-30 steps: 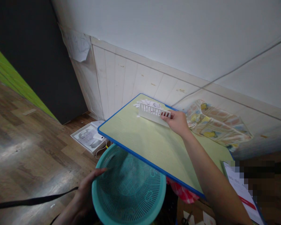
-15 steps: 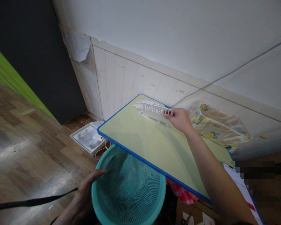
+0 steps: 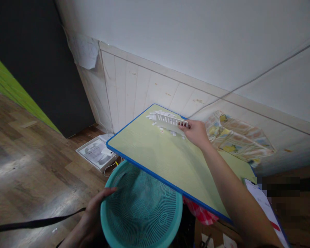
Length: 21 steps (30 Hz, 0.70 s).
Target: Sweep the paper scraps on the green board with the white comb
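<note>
My left hand is closed on the left rim of a turquoise plastic basket, its thumb over the rim. The basket has mesh walls and sits tilted just below the near blue edge of the yellow-green tabletop. In my right hand is the right end of a white slotted plastic piece, its fingers showing through the slots. This piece stands on edge over the tabletop. Small white paper scraps lie around it, mostly behind and to its left.
A yellow patterned cloth rests at the table's far right against the white panelled wall. A white sheet lies at the right end. An open white box sits on the wooden floor, and scissors show at the bottom.
My right hand and the white slotted piece have shifted very slightly left. My left hand keeps its hold on the basket rim.
</note>
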Available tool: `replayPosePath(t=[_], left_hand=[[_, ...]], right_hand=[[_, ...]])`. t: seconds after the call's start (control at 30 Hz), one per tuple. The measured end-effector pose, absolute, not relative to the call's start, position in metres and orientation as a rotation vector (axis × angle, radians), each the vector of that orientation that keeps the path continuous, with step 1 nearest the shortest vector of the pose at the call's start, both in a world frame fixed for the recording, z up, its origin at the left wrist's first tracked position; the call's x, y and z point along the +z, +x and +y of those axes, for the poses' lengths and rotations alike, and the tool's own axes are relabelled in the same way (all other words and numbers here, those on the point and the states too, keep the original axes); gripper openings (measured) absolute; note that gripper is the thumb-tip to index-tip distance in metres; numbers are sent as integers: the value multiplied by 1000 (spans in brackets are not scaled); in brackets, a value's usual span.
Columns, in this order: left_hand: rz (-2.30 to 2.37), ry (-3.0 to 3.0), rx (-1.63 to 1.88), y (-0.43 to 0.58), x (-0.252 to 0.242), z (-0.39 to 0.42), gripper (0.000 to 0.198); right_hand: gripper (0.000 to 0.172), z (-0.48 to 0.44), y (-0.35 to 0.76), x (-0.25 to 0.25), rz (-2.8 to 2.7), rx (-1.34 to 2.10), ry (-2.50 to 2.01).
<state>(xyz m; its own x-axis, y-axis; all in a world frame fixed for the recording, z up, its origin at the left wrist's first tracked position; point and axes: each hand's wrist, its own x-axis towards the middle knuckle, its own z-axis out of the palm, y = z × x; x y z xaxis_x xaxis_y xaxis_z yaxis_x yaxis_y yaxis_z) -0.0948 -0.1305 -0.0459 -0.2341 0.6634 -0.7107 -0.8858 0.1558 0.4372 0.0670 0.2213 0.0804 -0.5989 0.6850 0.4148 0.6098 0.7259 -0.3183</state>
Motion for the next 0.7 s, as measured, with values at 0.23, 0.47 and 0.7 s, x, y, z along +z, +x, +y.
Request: replayPosePath(t=[0.23,0.47,0.7], left_hand=[[1094,-248,1503,-100,-58,-135,11],[1124,-241,1502,-103,-61,-134,14],[1111,-240,1546,-102,-53,-132,18]], right_hand=[[26,207,74,82,-2473,283,-896],[28,214,87,70,-2344,500,-839],[28,212,69,31,-2244,634,-785]])
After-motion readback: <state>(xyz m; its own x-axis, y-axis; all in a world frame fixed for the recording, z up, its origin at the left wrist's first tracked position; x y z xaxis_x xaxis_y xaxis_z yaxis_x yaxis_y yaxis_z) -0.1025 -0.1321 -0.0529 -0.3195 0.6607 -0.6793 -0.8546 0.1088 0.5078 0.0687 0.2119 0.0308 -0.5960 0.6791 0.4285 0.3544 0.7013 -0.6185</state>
